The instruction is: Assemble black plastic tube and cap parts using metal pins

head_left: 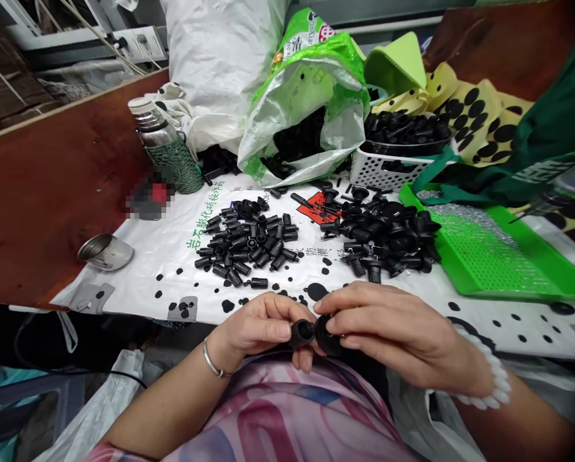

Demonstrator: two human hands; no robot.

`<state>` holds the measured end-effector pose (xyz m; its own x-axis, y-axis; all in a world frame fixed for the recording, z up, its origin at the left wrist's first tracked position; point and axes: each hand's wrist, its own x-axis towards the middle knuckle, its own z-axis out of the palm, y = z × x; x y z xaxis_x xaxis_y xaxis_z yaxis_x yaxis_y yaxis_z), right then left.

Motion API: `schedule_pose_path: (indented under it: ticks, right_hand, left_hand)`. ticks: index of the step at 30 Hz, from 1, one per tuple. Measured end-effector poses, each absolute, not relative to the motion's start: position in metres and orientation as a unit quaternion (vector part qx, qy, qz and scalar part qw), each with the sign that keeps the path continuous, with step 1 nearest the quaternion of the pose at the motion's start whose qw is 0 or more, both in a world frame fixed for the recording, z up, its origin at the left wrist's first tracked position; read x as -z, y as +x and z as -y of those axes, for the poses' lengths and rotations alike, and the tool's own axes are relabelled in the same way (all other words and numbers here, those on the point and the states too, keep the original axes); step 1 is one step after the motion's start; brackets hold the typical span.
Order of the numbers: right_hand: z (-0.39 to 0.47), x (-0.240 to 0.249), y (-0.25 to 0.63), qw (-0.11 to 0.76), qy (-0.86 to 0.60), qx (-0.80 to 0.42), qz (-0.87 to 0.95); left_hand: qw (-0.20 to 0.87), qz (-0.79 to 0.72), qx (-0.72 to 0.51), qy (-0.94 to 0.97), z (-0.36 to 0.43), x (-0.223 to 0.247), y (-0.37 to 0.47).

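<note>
Close to my body, at the table's front edge, my left hand (273, 327) grips a black ribbed plastic sleeve (303, 332) whose open end faces up. Against it, my right hand (388, 327) has its fingers around a round black plastic cap (326, 336). The two parts are side by side or touching; the fingers hide which. Beyond the left hand lies a heap of small black cylindrical parts (249, 244). Farther right is a pile of larger black plastic parts (384, 234).
A green perforated tray (499, 256) with small shiny pieces stands right. Behind are a white basket (388, 172) of black parts and an open green-white bag (311, 83). A metal cup (105, 251) lies on its side at left, near a thermos flask (165, 147).
</note>
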<state>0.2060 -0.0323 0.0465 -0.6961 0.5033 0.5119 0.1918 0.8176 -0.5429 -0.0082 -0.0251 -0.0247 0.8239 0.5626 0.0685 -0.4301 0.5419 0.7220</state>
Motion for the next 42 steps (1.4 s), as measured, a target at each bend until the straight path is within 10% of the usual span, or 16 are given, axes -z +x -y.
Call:
schedule_pose_path:
  ticks: [14, 42]
  right_hand:
    - [0.036, -0.033, 0.217, 0.467, -0.297, -0.201, 0.809]
    - [0.041, -0.019, 0.198, 0.417, -0.27, -0.129, 0.858]
  left_hand:
    - [0.849, -0.186, -0.264, 0.42, 0.02, 0.017, -0.016]
    - [0.905, -0.186, -0.25, 0.288, 0.025, 0.023, -0.006]
